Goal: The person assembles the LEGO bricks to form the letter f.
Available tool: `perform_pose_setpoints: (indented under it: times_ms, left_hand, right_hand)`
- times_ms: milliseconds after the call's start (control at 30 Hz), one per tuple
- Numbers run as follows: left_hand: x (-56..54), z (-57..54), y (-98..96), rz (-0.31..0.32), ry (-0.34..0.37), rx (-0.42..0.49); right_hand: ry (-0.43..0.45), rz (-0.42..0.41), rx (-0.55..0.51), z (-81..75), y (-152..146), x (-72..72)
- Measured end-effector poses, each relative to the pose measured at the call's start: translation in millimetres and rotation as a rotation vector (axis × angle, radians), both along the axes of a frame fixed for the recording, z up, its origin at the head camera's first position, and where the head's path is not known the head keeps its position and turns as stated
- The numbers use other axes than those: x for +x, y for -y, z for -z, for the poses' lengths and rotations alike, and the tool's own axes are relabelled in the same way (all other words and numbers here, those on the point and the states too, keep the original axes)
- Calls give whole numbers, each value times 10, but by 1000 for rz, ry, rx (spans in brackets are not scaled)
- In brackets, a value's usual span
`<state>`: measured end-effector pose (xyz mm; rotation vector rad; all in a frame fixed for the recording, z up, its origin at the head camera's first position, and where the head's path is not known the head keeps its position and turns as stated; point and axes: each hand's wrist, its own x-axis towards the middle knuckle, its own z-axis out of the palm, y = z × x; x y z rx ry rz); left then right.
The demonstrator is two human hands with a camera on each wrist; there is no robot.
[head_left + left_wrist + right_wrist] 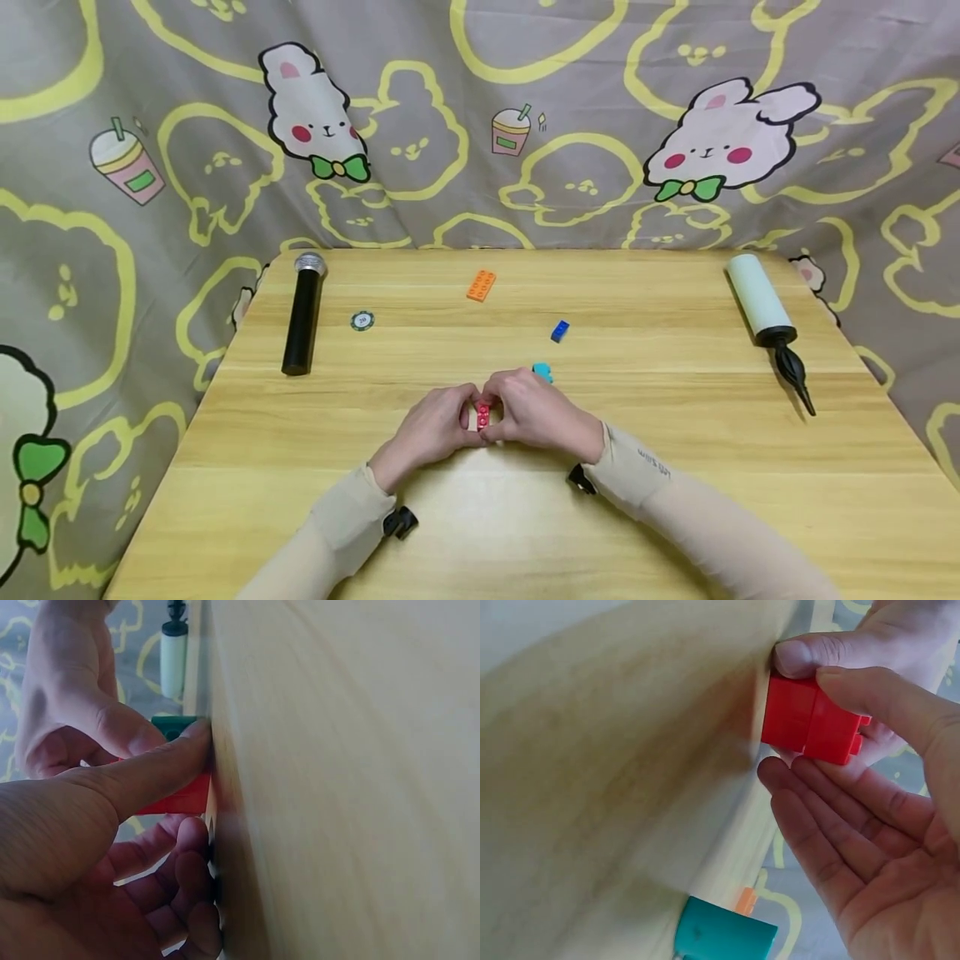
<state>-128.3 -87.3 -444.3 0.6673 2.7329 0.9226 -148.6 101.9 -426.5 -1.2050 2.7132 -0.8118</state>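
Note:
Two red toy bricks [810, 716], one stacked on the other, stand upright on the wooden table [480, 517], studs on top. My left hand [438, 421] pinches the stack from the left, its thumb low by the tabletop in the right wrist view. From the other side my right hand [532, 408] pinches it too, thumb tip near the seam and upper brick. Fingers of both hands meet around the bricks, hiding their far faces. Just beyond my right hand lies a teal block [543, 372], partly covered by it in the head view.
Farther back lie a blue brick [560, 331] and a flat orange brick [481, 285]. A black microphone [303, 308] and a poker chip [363, 320] are at the left. At the right is a pale balloon pump [761, 296] with a black nozzle. A patterned curtain [420, 125] hangs behind.

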Motion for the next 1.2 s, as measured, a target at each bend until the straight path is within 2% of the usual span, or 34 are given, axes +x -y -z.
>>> perform_pose_setpoints:
  times_ms: [300,467,567,733,867,967,1067,1200]
  left_hand:
    - [-11,-49,56,14,14,-24]
    - [-34,-93,89,4,42,-41]
    - [-47,-123,98,-2,70,-54]
    - [-51,-141,110,-12,89,-60]
    - [-29,-119,95,-21,103,-53]
    - [-4,-94,66,-23,110,-42]
    - [16,-71,27,-25,111,-31]
    - [39,-56,-25,-21,111,-24]
  right_hand:
    - [-4,-13,31,-38,61,-23]
    - [53,-3,74,-252,24,-184]
    - [89,18,111,-432,-50,-415]
    - [94,19,141,-574,-175,-988]
    - [104,-11,152,-531,-198,-1440]
    - [100,-53,167,-460,-169,-1693]
    - [98,-68,197,-382,-134,-1871]
    - [144,-27,250,-287,-127,-2046]
